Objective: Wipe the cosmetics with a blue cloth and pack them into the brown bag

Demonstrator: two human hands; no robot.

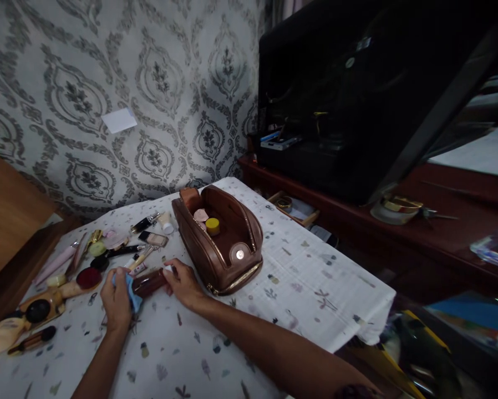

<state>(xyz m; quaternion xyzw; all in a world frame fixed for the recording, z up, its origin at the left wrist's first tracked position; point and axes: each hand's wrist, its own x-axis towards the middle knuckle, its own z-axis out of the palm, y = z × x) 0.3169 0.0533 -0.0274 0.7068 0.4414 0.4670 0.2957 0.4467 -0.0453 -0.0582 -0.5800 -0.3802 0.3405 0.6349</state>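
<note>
A: Both hands are busy! The left hand (116, 299) has its fingers curled round a blue cloth (135, 299), pressed to one end of a dark reddish-brown bottle (150, 283).

B: And the right hand (184, 284) pinches the other end, thumb and fingers nearly closed. Something small and white shows at those fingertips, too blurred to name.

A: So the bottle lies sideways between the two hands, over the patterned tablecloth (290, 288). Touching it? Can't tell from here.

B: Just beyond the right hand sits the brown bag (199, 252), unzipped and gaping wide, a yellow-topped container (212, 226) and a pinkish round item (201, 215) inside!

A: Over on the left, a crowd of cosmetics: a dark red round item (88, 278), and nearest us, a dark-tipped brush (32, 340) lying flat.
</note>
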